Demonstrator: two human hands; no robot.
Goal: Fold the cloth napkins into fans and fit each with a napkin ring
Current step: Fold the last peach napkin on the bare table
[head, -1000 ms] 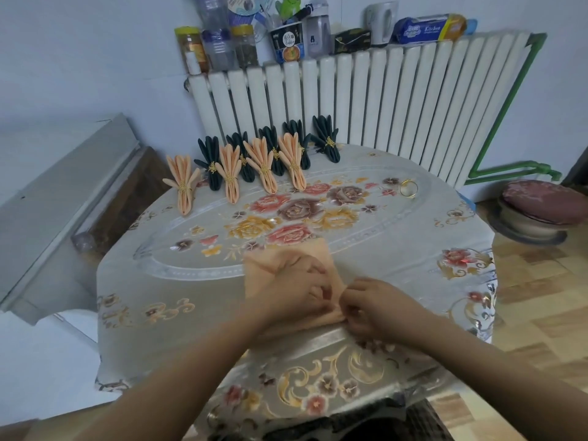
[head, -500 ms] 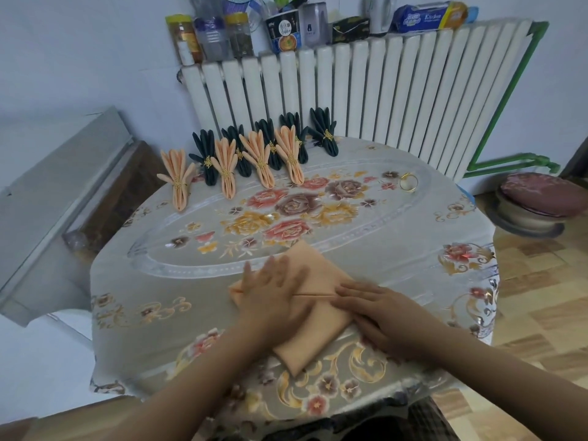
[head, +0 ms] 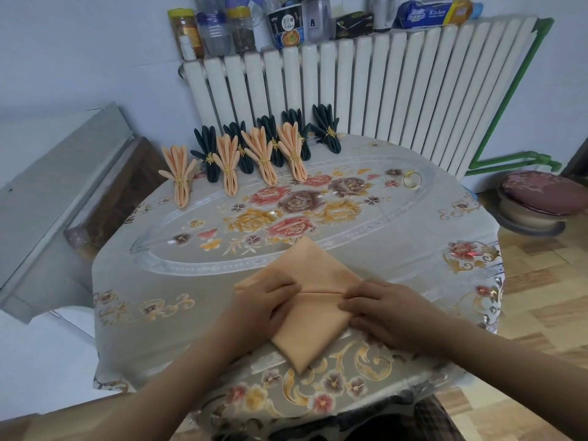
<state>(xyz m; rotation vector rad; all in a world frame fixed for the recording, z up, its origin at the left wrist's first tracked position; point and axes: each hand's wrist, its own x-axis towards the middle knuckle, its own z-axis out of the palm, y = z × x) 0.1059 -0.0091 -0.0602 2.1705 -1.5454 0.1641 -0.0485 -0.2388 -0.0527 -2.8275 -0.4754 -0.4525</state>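
An orange cloth napkin (head: 308,319) lies near the front of the table as a diamond, with a fold line running across its middle. My left hand (head: 257,307) presses flat on its left corner. My right hand (head: 385,310) presses flat on its right corner. A loose gold napkin ring (head: 412,179) lies at the far right of the table. Along the far edge stand several finished fans with gold rings, orange ones (head: 262,159) in front of dark green ones (head: 327,132).
The round table (head: 397,246) carries a floral plastic cover. A white radiator (head: 366,90) behind it holds jars, bottles and boxes. A grey cabinet (head: 54,198) stands at the left. A cushioned stool (head: 541,198) stands at the right on the wooden floor.
A second ago both hands gripped the napkin's folded middle. The napkin now lies flatter as a diamond, and both hands have slid apart along the fold to its side corners.
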